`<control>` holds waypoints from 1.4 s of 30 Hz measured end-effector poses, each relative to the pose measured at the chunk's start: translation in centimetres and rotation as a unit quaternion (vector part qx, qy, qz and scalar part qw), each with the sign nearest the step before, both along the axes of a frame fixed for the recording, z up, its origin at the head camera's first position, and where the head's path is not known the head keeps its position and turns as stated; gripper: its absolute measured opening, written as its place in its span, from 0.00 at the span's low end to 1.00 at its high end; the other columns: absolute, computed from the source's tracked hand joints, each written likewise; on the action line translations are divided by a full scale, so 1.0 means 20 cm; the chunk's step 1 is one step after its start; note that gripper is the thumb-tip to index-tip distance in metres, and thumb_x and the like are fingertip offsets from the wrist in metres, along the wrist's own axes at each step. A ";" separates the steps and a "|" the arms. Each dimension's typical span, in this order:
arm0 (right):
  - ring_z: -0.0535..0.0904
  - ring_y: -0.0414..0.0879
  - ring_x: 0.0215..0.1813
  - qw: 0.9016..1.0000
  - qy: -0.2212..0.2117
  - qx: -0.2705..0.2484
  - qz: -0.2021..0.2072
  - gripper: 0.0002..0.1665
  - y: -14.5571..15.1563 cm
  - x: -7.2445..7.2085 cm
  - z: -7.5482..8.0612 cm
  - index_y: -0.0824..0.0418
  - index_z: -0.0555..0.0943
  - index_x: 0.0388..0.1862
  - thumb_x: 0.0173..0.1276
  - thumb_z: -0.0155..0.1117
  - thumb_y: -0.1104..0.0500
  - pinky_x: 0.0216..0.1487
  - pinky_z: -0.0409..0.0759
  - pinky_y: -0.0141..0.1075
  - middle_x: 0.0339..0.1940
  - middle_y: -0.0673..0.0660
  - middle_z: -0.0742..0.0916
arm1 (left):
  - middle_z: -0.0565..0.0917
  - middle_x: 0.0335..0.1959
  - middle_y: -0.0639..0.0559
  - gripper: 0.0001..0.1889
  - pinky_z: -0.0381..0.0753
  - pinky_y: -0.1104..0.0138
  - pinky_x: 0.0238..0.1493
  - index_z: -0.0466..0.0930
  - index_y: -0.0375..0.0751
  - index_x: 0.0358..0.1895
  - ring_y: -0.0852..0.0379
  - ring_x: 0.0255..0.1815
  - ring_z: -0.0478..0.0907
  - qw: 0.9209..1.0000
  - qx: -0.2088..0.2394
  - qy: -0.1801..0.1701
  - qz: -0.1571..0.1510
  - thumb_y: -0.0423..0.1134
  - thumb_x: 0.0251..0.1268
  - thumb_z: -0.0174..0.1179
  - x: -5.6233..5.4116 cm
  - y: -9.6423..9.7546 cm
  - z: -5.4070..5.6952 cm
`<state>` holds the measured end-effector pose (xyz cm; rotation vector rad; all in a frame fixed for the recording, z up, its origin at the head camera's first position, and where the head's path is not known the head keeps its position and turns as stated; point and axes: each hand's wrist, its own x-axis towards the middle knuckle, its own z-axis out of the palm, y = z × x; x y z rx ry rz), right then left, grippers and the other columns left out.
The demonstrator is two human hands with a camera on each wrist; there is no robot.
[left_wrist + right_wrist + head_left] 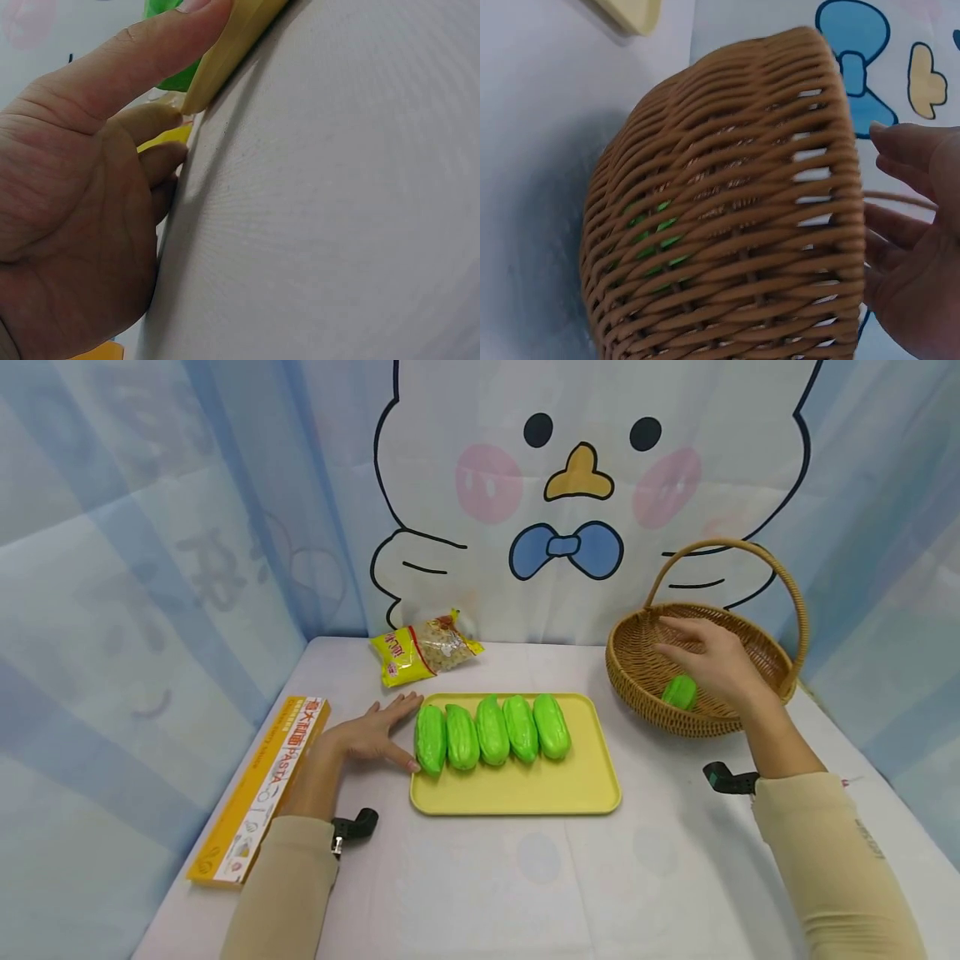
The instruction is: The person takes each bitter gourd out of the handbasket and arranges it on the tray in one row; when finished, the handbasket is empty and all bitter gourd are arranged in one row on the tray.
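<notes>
Several bright green, ridged toy vegetables (491, 731) lie side by side in a row along the back of a yellow tray (517, 795). My left hand (372, 733) is at the tray's left edge with its fingers spread; in the left wrist view the thumb (161, 49) rests against the tray's rim. On the right, my right hand (712, 662) hovers over a brown wicker basket (637, 693), its fingers loosely extended and nothing in them. One more green toy vegetable (680, 692) lies inside the basket under this hand, showing only through the weave in the right wrist view.
A yellow bag of dry food (427, 647) lies behind the tray. Beside my left forearm lies a long yellow-orange pasta box (258, 793). The basket's tall handle (801, 610) arches over its opening. A printed curtain (480, 585) hangs along the table's back edge.
</notes>
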<state>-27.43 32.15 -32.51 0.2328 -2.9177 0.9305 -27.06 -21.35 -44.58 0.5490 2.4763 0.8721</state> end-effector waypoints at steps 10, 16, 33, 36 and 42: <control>0.72 0.69 0.70 0.999 -0.045 0.028 -0.009 0.42 0.10 -0.06 -0.06 0.50 0.61 0.85 0.79 0.53 0.34 0.60 0.78 0.64 0.73 0.73 0.75 | 0.38 0.89 0.50 0.70 0.23 0.36 0.82 0.39 0.53 0.87 0.38 0.87 0.25 1.000 0.004 -0.003 0.000 0.59 0.46 0.82 0.00 -0.01 0.00; 0.77 0.70 0.64 0.997 -0.061 0.050 -0.006 0.39 0.13 -0.08 -0.08 0.56 0.61 0.84 0.82 0.53 0.40 0.57 0.80 0.63 0.66 0.77 0.79 | 0.38 0.89 0.49 0.70 0.24 0.37 0.83 0.39 0.52 0.87 0.40 0.88 0.26 1.000 0.004 -0.001 -0.001 0.59 0.47 0.81 0.00 -0.01 -0.01; 0.58 0.78 0.77 0.992 -0.116 0.056 -0.012 0.42 0.16 -0.14 -0.13 0.60 0.59 0.84 0.82 0.52 0.40 0.71 0.61 0.76 0.78 0.77 0.67 | 0.38 0.89 0.50 0.70 0.23 0.37 0.83 0.39 0.53 0.87 0.41 0.88 0.26 1.000 0.002 -0.001 -0.004 0.61 0.45 0.81 -0.01 -0.01 -0.02; 0.53 0.79 0.79 0.989 -0.132 0.061 -0.012 0.42 0.17 -0.14 -0.14 0.61 0.59 0.84 0.82 0.53 0.40 0.73 0.57 0.76 0.81 0.78 0.62 | 0.38 0.89 0.50 0.70 0.23 0.37 0.83 0.40 0.53 0.87 0.42 0.88 0.26 1.000 0.002 0.000 -0.004 0.61 0.45 0.81 -0.01 -0.01 -0.02; 0.59 0.79 0.77 0.985 -0.154 0.072 -0.004 0.41 0.18 -0.15 -0.16 0.63 0.60 0.83 0.82 0.55 0.43 0.71 0.65 0.74 0.81 0.79 0.60 | 0.38 0.89 0.50 0.71 0.23 0.38 0.83 0.40 0.53 0.87 0.43 0.88 0.27 1.000 0.003 -0.001 -0.004 0.62 0.45 0.81 -0.01 0.00 -0.01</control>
